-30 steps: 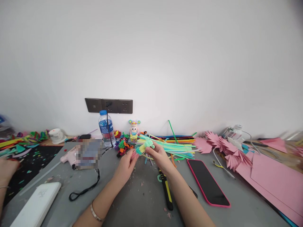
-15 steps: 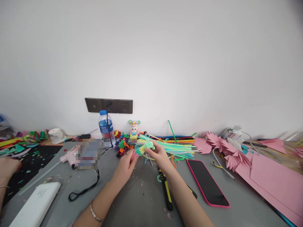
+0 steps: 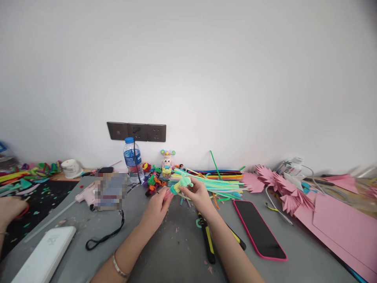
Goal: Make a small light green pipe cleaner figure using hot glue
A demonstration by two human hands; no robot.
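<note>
A small fuzzy pipe-cleaner figure (image 3: pixel 184 182), mint green with some yellow and a pink lower end, is held between my two hands above the table. My left hand (image 3: pixel 159 202) pinches its pink end. My right hand (image 3: pixel 197 193) grips the green, rounded upper part from the right, thumb and fingers closed on it. Just beyond lies a bundle of pastel pipe cleaners (image 3: pixel 218 182). Behind my hands a bear-like figure (image 3: pixel 167 162) with round blue-and-yellow ears stands upright. Yellow-and-black handled pliers (image 3: pixel 209 241) lie beside my right forearm, which partly covers them.
A water bottle (image 3: pixel 133 160), a pink glue gun (image 3: pixel 86 193) and a white power bank (image 3: pixel 44 255) are on the left. A pink-edged phone (image 3: pixel 259 230) and pink paper (image 3: pixel 344 228) lie right. Another person's hand (image 3: pixel 11 210) is at far left, holding red-handled scissors (image 3: pixel 23 211).
My hands keep their grip on the figure with barely any shift. At far left, the other person's hand has moved slightly, and the red handle shows more. The view has shifted slightly.
</note>
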